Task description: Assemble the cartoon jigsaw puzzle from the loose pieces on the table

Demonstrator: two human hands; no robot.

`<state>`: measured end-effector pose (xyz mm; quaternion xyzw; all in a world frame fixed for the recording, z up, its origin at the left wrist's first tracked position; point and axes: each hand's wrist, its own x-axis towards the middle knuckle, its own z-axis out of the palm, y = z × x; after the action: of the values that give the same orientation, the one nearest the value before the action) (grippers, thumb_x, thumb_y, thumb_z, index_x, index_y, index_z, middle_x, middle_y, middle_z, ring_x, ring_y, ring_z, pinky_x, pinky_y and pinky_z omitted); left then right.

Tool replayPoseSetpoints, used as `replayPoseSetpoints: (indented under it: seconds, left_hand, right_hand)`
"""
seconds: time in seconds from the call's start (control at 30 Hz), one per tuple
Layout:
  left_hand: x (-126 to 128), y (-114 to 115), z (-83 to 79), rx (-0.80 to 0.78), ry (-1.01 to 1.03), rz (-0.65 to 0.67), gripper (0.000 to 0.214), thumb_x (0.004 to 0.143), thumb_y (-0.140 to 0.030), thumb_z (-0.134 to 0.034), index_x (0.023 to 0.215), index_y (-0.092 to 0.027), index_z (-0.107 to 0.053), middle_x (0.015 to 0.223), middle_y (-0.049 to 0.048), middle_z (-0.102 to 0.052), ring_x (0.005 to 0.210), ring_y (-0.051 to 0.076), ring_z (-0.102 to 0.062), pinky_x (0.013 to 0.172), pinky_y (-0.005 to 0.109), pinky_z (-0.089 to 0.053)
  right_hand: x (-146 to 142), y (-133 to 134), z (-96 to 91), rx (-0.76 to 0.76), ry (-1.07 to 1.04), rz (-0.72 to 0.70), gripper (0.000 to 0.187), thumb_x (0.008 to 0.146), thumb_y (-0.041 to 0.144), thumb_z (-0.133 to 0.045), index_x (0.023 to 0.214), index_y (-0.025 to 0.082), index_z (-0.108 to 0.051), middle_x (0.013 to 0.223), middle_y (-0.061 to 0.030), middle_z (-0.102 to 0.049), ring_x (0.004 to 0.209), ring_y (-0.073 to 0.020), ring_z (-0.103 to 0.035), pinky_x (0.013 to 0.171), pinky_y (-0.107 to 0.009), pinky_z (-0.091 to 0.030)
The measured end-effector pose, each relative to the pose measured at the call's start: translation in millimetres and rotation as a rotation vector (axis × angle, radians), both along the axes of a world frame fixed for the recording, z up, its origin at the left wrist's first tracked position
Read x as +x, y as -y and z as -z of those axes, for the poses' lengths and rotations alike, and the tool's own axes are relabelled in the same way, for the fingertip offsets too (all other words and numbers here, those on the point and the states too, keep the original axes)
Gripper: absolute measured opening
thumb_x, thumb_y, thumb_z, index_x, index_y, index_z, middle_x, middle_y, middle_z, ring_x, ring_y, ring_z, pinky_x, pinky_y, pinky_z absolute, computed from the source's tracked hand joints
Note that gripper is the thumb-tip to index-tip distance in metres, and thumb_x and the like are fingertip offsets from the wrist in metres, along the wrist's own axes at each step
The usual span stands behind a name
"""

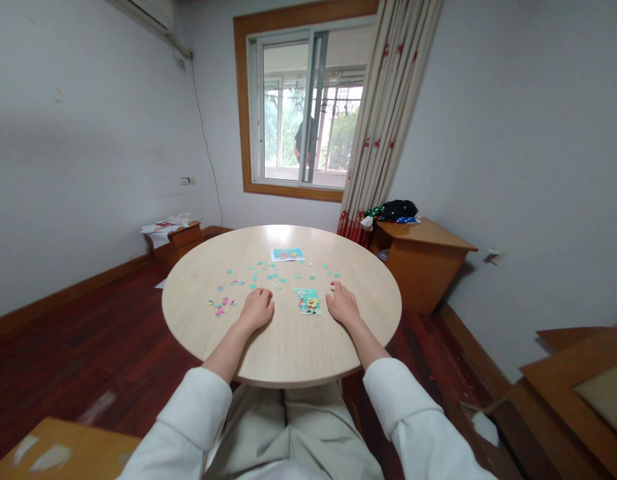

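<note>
On the round table, a partly joined jigsaw puzzle (311, 302) with a yellow cartoon figure on a turquoise ground lies between my hands. My right hand (342, 303) rests just right of it, open, fingers loosely stretched out and holding nothing. To the left, my left hand (258, 308) lies on the tabletop with its fingers loosely bent and apart; nothing shows in it. Loose turquoise puzzle pieces (273, 276) are scattered beyond both hands. Pink and mixed pieces (221, 311) lie left of my left hand. Farther back sits a reference picture (287, 255).
The pale round table (283, 357) fills the middle. A wooden desk (428, 247) with dark cloth stands at the back right, beside a curtain (383, 100). A small cabinet (185, 239) with papers is at the back left. A person (304, 141) shows beyond the window.
</note>
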<state>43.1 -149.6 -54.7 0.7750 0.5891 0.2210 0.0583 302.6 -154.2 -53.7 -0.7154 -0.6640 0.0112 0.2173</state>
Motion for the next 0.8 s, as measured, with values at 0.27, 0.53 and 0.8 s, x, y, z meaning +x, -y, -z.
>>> replayPoseSetpoints:
  seconds: [0.27, 0.53, 0.8]
  left_hand:
    - [-0.1, 0.3, 0.5, 0.019, 0.009, 0.001, 0.027, 0.085, -0.02, -0.047, 0.107, -0.014, -0.062, 0.113, 0.0137, -0.061, 0.11, 0.025, -0.055, 0.097, 0.036, -0.039]
    - [-1.0, -0.2, 1.8, 0.017, 0.021, 0.003, 0.027, 0.085, -0.021, -0.047, 0.107, -0.015, -0.061, 0.115, 0.0132, -0.061, 0.111, 0.025, -0.054, 0.098, 0.037, -0.039]
    - [3.6, 15.8, -14.3, -0.003, -0.112, 0.003, 0.028, 0.088, -0.021, -0.043, 0.108, -0.014, -0.061, 0.115, 0.0147, -0.061, 0.109, 0.025, -0.055, 0.096, 0.036, -0.039]
  right_hand:
    - [0.9, -2.9, 3.0, 0.005, 0.022, -0.006, 0.029, 0.09, 0.026, -0.042, 0.113, 0.016, -0.057, 0.121, -0.0131, -0.059, 0.116, -0.0234, -0.05, 0.1, -0.035, -0.031]
    - [0.8, -2.2, 2.5, 0.005, 0.031, -0.012, 0.03, 0.09, 0.026, -0.043, 0.114, 0.015, -0.057, 0.122, -0.0133, -0.059, 0.117, -0.0232, -0.05, 0.101, -0.035, -0.03]
    - [1.7, -4.3, 4.7, 0.016, 0.032, -0.014, 0.028, 0.091, 0.027, -0.043, 0.112, 0.016, -0.057, 0.121, -0.0124, -0.06, 0.116, -0.0232, -0.051, 0.1, -0.034, -0.031]
